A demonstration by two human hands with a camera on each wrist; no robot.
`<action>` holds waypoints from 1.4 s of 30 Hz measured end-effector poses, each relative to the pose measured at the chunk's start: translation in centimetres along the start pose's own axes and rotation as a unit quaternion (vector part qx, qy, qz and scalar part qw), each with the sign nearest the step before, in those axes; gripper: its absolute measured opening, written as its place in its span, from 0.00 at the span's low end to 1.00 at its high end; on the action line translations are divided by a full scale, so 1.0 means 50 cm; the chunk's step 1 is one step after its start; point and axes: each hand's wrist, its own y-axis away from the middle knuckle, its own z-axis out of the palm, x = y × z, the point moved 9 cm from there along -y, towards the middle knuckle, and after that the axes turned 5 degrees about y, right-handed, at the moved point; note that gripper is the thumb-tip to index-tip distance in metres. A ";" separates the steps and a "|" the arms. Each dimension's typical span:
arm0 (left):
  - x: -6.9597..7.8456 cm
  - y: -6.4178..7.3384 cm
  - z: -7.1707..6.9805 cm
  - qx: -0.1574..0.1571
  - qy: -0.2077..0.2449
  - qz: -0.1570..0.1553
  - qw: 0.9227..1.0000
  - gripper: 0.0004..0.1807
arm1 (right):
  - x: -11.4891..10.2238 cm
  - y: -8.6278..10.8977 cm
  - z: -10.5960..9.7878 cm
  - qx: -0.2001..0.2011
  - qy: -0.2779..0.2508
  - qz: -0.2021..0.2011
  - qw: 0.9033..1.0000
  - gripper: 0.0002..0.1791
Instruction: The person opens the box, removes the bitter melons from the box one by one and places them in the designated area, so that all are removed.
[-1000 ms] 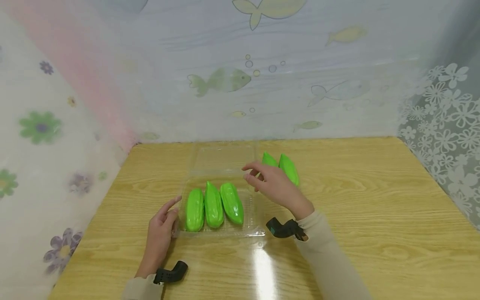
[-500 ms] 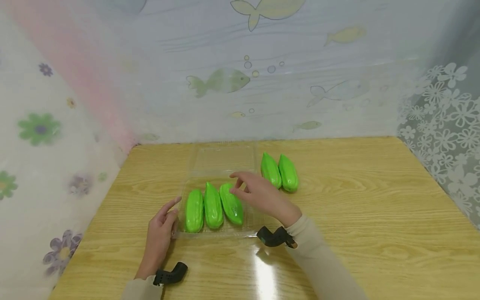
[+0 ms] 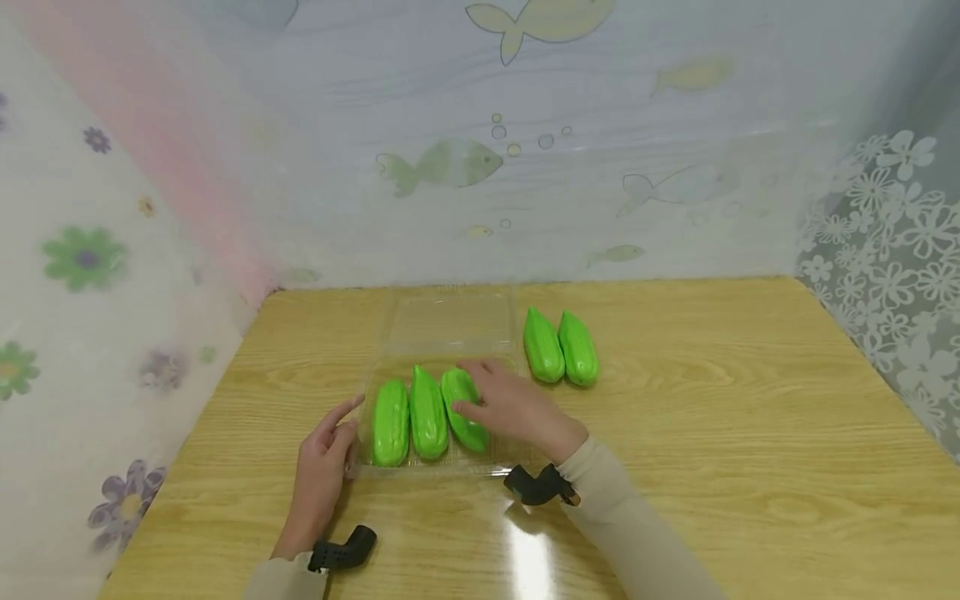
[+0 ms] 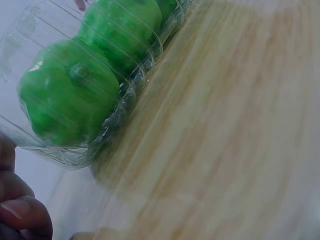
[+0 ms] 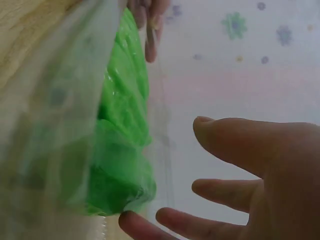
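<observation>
An open clear plastic clamshell box (image 3: 468, 467) sits on the table with three glossy bright green, ridged, gourd-like vegetables lying side by side in it: a left one (image 3: 391, 423), a middle one (image 3: 429, 414) and a right one (image 3: 462, 408). My left hand (image 3: 322, 458) holds the box's left wall, thumb and index finger at the rim; its curled fingers (image 4: 22, 212) show beside the box corner in the left wrist view. Over the box's right side reaches my right hand (image 3: 517, 408), its fingertips right at the right vegetable. The right wrist view shows its thumb (image 5: 235, 137) and fingers spread apart.
Two more green vegetables (image 3: 543, 346) lie together on the wooden table (image 3: 735, 433), right of the box. The box's clear lid (image 3: 450, 321) is folded back toward the curtain (image 3: 555, 192) printed with fish. Each wrist carries a black camera mount (image 3: 343, 550).
My right hand has moved left and toward me, from beside the loose vegetables to the right vegetable in the box. My left hand has stayed at the box.
</observation>
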 end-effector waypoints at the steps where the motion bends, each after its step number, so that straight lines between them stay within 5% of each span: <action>1: 0.001 0.000 0.001 -0.003 -0.002 0.003 1.000 0.17 | 0.000 0.000 0.002 -0.002 0.007 0.003 1.000 0.34; 32: -0.005 -0.002 0.001 -0.003 0.000 -0.003 1.000 0.17 | -0.025 0.001 0.057 0.034 0.135 0.021 0.990 0.37; 42: -0.001 0.000 0.002 -0.004 0.010 -0.004 1.000 0.17 | -0.025 0.004 0.057 0.035 0.126 0.013 0.991 0.30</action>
